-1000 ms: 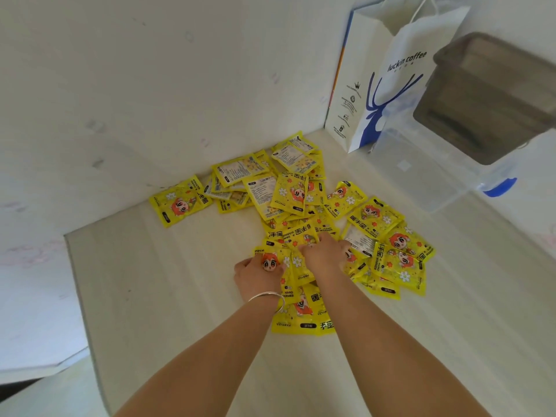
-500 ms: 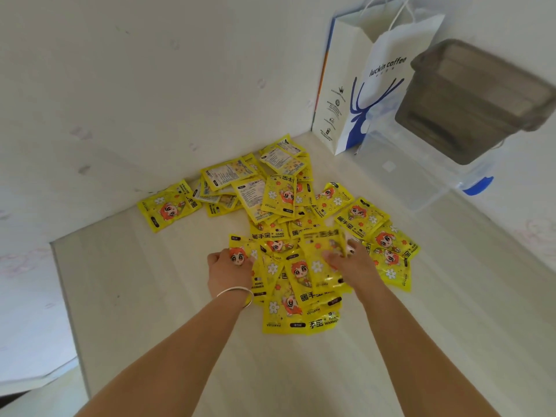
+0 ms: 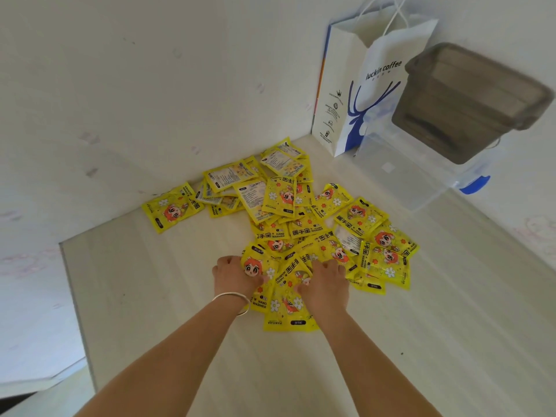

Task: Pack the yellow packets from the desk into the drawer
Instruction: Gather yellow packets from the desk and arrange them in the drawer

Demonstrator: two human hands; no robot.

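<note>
Several yellow hand-warmer packets (image 3: 301,224) lie scattered in a heap on the pale wooden desk (image 3: 150,290), reaching back to the wall corner. My left hand (image 3: 233,275), with a silver bangle at the wrist, is closed around the left edge of a small stack of packets (image 3: 278,284) at the near side of the heap. My right hand (image 3: 323,284) presses down flat on the right side of that same stack, fingers spread over it. One packet (image 3: 170,207) lies apart at the far left. No drawer is in view.
A white and blue paper coffee bag (image 3: 355,94) stands against the wall at the back right. Beside it sits a clear plastic box (image 3: 403,176) with a blue latch, and a brown-tinted lid (image 3: 469,100) leans above it. The desk's left edge (image 3: 75,311) drops off.
My right hand has come back in from the right and now lies flat on the near stack. My left hand stays gripping the stack's left edge.
</note>
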